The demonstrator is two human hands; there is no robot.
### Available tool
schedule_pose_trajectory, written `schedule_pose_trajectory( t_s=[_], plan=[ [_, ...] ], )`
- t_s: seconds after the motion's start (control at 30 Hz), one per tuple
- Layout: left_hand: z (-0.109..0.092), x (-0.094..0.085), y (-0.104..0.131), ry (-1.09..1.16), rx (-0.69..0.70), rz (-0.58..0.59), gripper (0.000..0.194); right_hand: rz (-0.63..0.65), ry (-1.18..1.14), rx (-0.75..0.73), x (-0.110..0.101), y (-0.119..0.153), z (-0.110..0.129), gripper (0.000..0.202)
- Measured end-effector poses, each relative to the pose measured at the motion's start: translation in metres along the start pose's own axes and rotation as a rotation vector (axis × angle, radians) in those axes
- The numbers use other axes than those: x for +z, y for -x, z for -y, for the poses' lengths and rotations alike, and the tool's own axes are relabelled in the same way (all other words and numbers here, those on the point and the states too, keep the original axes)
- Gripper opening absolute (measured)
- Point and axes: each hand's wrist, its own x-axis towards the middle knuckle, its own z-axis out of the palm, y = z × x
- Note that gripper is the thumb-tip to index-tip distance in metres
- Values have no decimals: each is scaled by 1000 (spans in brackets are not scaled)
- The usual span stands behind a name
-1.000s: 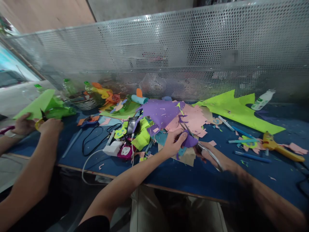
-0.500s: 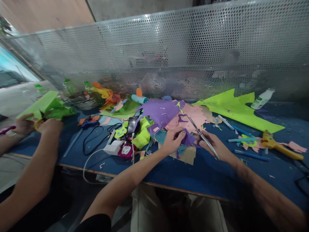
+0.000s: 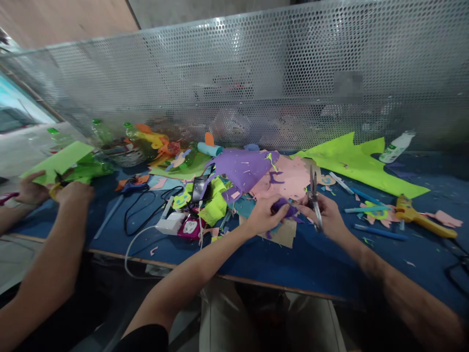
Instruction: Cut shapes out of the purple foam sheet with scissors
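Observation:
Pinched in my left hand (image 3: 269, 215) is a small purple piece of craft sheet (image 3: 287, 209), held over the scrap pile. My right hand (image 3: 324, 215) is closed around metal scissors (image 3: 314, 195), their blades pointing up and away from me. The fingertips of that hand come close to the purple piece; whether they touch it I cannot tell. Beyond my hands lies a large purple sheet (image 3: 245, 168), strewn with thin offcuts, and beside it a pink sheet (image 3: 291, 178). Part of a brown card (image 3: 282, 234) shows beneath the scraps.
At left, a co-worker's hands (image 3: 73, 193) cut a green sheet (image 3: 60, 159) with scissors. A yellow glue gun (image 3: 421, 215), glue sticks (image 3: 381, 231) and a white bottle (image 3: 397, 146) are on the right. A white charger (image 3: 171, 222) with cable lies left. Perforated metal (image 3: 205, 93) stands behind the table.
The scissors have swung from pointing up-left to nearly upright in my right hand. The purple piece has turned between my left fingers. The view has shifted slightly.

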Motion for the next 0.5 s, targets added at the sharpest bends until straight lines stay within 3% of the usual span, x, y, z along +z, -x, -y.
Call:
schedule_pose_trajectory(
  t_s=[0.13, 0.2, 0.4, 0.5],
  plan=[
    [-5, 5, 2, 89, -72, 135, 42, 5, 57, -26, 1, 1, 2, 31],
    [-8, 6, 1, 167, -107, 135, 45, 22, 44, -15, 1, 1, 4, 30],
    [-17, 4, 0, 374, -142, -212, 53, 224, 80, 48, -10, 0, 7, 42],
    [-16, 3, 0, 401, -130, -332, 52, 291, 156, 55, -11, 4, 6, 41]
  ],
)
